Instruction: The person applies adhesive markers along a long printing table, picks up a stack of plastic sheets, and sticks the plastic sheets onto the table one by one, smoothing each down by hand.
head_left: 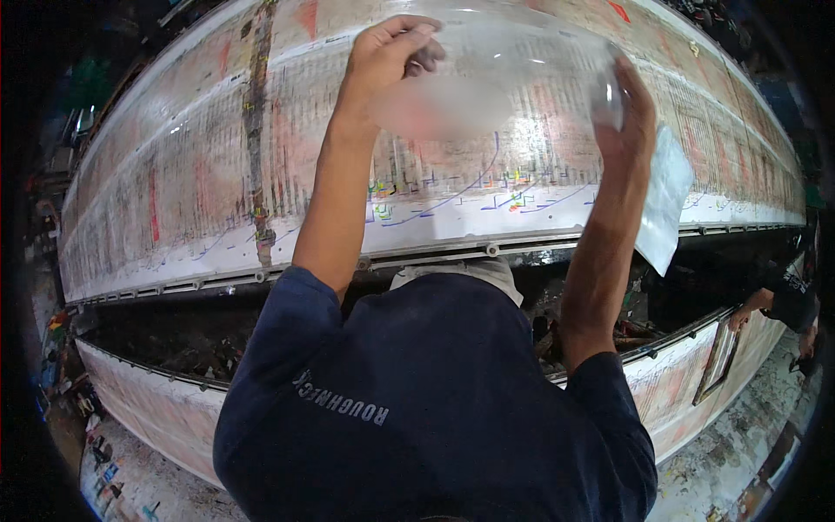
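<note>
Both my hands are raised near the top of the view, over a long table. My left hand (391, 50) is closed, thumb and fingers pinched at the left edge of a clear, curved plastic sheet (535, 61). The sheet is see-through and shows mainly by its shine, so its full outline is hard to make out. My right hand (633, 109) grips its right side, fingers curled behind. Beside my right forearm hangs a whitish translucent piece of film (666, 204); whether it is held or joined to the sheet, I cannot tell.
The table (200, 174) has a worn top with red stains, dark streaks and coloured pen marks along its near edge. A metal rail (426, 258) borders it. Behind me runs a second long table (148, 404). Another person's arm (755, 306) rests by a framed panel (719, 361) there.
</note>
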Demonstrator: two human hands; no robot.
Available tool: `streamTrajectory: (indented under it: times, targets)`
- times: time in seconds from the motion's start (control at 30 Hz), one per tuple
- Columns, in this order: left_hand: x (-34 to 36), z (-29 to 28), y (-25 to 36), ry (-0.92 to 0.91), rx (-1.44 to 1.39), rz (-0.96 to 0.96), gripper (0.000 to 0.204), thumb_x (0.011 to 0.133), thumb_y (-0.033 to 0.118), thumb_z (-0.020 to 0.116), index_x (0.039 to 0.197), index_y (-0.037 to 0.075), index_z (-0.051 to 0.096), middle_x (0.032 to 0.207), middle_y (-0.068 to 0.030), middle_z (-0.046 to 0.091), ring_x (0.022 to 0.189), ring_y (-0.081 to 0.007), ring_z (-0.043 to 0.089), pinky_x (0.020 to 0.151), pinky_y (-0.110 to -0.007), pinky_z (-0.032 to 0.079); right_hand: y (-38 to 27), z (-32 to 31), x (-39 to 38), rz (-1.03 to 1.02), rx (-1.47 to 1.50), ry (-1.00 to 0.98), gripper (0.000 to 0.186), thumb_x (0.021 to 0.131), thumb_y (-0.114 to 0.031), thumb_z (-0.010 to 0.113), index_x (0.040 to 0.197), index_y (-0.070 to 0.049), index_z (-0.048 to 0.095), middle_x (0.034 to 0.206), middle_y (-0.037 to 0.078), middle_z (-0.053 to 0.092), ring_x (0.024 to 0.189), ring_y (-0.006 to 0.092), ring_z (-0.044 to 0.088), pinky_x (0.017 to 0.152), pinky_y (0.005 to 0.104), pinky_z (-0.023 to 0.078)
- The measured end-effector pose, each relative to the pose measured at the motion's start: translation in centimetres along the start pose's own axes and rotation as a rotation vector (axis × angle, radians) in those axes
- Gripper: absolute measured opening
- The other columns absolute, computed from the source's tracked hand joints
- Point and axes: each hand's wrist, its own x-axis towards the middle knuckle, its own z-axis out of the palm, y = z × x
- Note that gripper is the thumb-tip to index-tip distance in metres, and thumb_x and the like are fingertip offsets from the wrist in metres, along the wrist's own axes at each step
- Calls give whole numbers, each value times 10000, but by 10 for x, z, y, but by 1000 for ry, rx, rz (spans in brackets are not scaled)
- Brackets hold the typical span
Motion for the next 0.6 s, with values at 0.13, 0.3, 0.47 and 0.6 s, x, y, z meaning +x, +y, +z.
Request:
streamTrajectory:
  times: [0.13,0.3,0.47,0.6]
  targets:
    - [80,-73,-59,166,-19,-149,270,906,129,660,1166,59,649,1027,-80,670,865,-173,646,767,-314,499,82,5,94,334,132,-253,322,975,-168,590,1242,9,624,1177,59,644,1088,171,575,903,321,447]
    - [185,-222,-86,83,-65,-51,197,894,96,668,1089,96,641,988,-50,700,769,-152,649,661,-310,509,141,121,118,381,41,-541,615,889,-316,660,1420,-92,447,1404,123,518,1182,241,558,967,433,439]
    - [163,-119,31,64,68,197,107,963,139,619,1050,76,620,946,-68,705,747,-146,659,613,-281,504,98,91,178,21,160,-644,687,860,-329,733,1436,-125,420,1384,86,518,1326,201,435,1009,566,363]
    - [98,-194,-33,79,352,62,197,1002,252,592,1053,63,615,929,-94,716,752,-151,681,589,-280,506,113,88,76,-255,-578,-801,444,912,-291,705,1251,-62,530,1209,56,551,1159,187,446,955,436,327]
